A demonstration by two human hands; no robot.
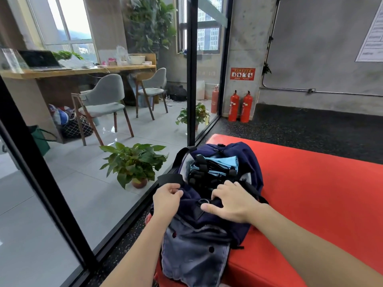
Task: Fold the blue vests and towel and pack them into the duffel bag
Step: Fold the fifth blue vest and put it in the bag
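The duffel bag [207, 204] is lying on the red mat [310, 193], close to the mat's left edge by the glass partition [103, 183], with its long axis running from near to far, away from the person. Its top opening is gaping at the far half, and the folded blue vests [219, 165] are already sitting inside it, light blue cloth crossed by black straps. Whether the towel is in there among them is not something the view is showing.

Both hands are working at the near lip of that opening. The left hand [166, 198] is pinching the dark fabric at the bag's left edge, fingers curled onto it. The right hand [230, 204] is lying over the middle of the bag with its fingers curled down into the black strap or zipper area; exactly what it is gripping is unclear. The two hands are sitting apart, with the bag's centre line between them.

The open mouth is lying just beyond the fingertips, so closing the bag is likely calling for a pull along that near-to-far axis, with the right hand being the nearer to the centre line.
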